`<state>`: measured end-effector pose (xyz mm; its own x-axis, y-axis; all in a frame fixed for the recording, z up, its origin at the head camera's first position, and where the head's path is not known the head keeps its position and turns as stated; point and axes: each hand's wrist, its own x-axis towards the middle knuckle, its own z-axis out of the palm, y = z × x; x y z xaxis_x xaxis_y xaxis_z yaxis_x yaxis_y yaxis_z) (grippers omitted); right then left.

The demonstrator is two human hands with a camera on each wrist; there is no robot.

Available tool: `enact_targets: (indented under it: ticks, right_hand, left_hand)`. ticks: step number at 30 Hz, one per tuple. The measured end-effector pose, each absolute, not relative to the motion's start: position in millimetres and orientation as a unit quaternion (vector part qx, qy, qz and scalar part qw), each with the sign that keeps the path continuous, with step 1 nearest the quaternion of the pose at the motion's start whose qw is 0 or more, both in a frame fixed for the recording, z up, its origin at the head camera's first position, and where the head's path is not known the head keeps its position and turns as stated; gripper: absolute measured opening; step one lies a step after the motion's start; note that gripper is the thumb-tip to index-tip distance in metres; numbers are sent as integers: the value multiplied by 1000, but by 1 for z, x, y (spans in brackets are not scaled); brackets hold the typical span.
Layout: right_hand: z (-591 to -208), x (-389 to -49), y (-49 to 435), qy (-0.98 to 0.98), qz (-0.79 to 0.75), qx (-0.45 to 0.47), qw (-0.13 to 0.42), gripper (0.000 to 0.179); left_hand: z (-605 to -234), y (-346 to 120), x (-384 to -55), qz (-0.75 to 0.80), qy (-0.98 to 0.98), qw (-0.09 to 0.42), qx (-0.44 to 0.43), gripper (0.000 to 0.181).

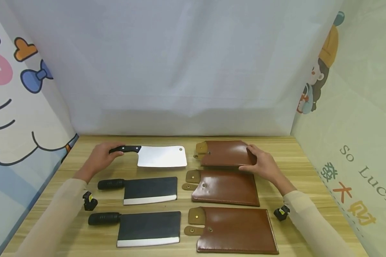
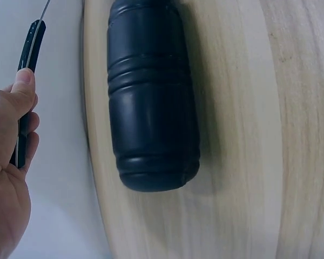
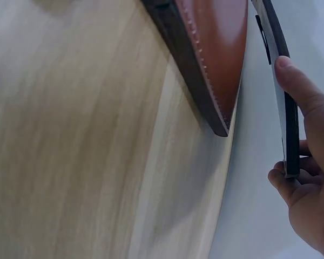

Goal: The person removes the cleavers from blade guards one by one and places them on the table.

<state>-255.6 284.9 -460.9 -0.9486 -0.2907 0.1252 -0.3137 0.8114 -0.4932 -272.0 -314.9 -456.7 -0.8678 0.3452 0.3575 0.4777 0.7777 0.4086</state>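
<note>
My left hand (image 1: 102,157) grips the black riveted handle of a cleaver (image 1: 162,156) with a bright silver blade pointing right, at the back of the table. In the left wrist view, thumb and fingers wrap that handle (image 2: 29,51). Opposite, my right hand (image 1: 264,163) holds the far right end of a brown leather knife sheath (image 1: 226,153), thumb on one side and fingers on the other. The sheath's snap flap and strap face the blade tip, a short gap apart. In the right wrist view the held sheath (image 3: 281,81) is seen edge-on, raised off the wood.
Two cleavers with dark blades, a middle one (image 1: 151,189) and a front one (image 1: 149,228), lie at left. To their right lie two more brown sheaths, one middle (image 1: 228,187) and one front (image 1: 238,230). A white cloth (image 1: 189,71) hangs behind the wooden table (image 1: 296,167).
</note>
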Motion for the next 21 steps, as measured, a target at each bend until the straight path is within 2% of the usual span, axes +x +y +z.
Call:
enact_targets:
  ticks: [12, 21]
  right_hand:
    - [-471, -265, 283, -953, 253, 165, 9, 103]
    - [-472, -270, 281, -957, 237, 166, -7, 101]
  left_hand:
    - [-467, -313, -279, -246, -937, 117, -217, 35]
    - [-470, -310, -283, -231, -948, 65, -208, 40]
